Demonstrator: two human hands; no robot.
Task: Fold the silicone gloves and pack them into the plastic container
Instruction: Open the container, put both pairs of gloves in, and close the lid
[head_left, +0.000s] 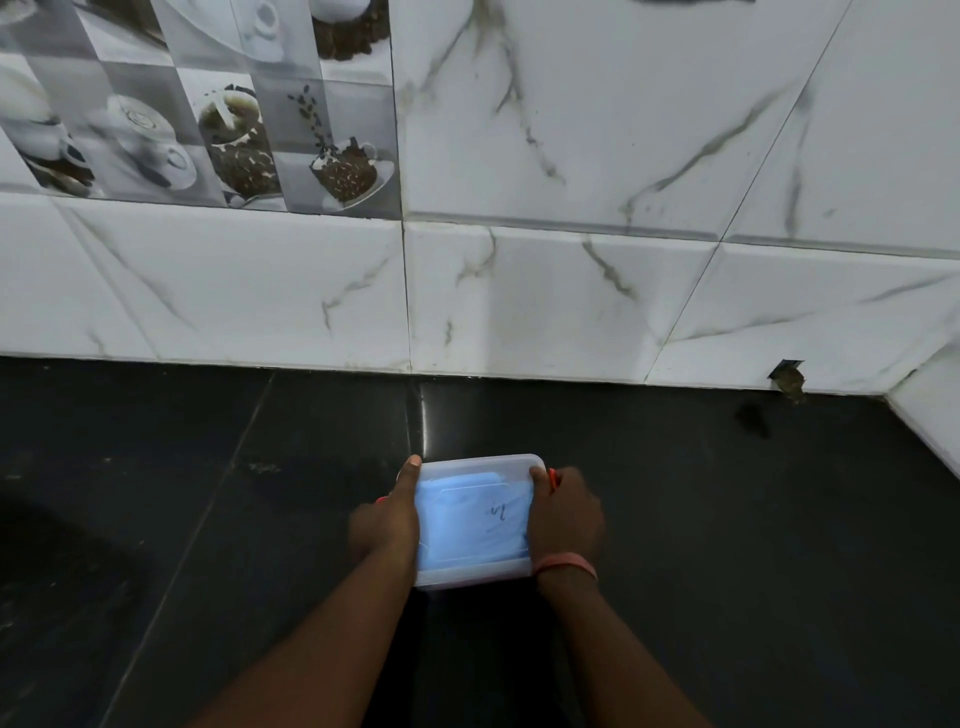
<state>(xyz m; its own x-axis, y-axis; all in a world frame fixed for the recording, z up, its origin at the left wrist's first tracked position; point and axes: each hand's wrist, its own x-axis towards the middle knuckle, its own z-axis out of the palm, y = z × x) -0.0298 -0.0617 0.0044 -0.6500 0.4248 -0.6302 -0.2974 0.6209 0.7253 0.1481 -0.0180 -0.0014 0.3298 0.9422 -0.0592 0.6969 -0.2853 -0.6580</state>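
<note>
A clear plastic container (480, 465) with its translucent lid on sits on the dark countertop, low in the middle of the head view. Blue silicone gloves (467, 525) show through the lid, folded inside. My left hand (387, 522) grips the container's left side, thumb lying along the lid's edge. My right hand (563, 512) grips the right side, thumb on the lid. Small red-orange latch tabs (553, 475) peek out beside each hand.
The black countertop (208, 493) runs left and right of the container. A white marble-tiled wall (519, 301) rises just behind it, with coffee-print tiles at upper left. A chipped tile hole with debris (787, 382) lies at the back right corner.
</note>
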